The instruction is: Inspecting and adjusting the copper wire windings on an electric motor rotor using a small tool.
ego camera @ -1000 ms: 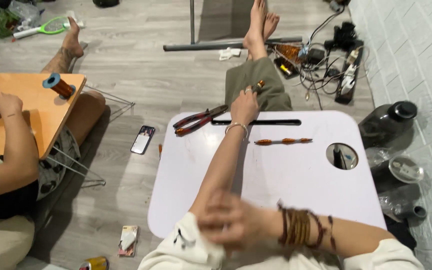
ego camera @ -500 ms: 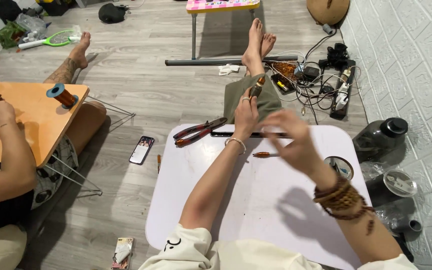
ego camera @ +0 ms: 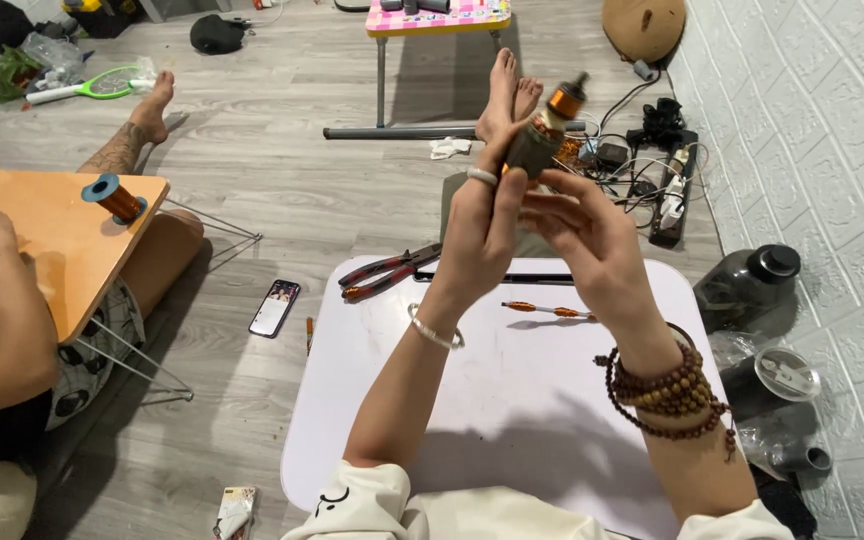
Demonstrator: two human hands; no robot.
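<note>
One motor armature [ego camera: 542, 135], raised above the far edge of the white lap table [ego camera: 512, 400], long axis tilted up and away; left hand [ego camera: 482, 225] closed around its body, right hand [ego camera: 592, 235] just beside it, fingers loosely spread, holding nothing.

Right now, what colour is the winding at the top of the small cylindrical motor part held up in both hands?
Copper-orange, on the grey cylindrical motor part; the head view shows it.
</note>
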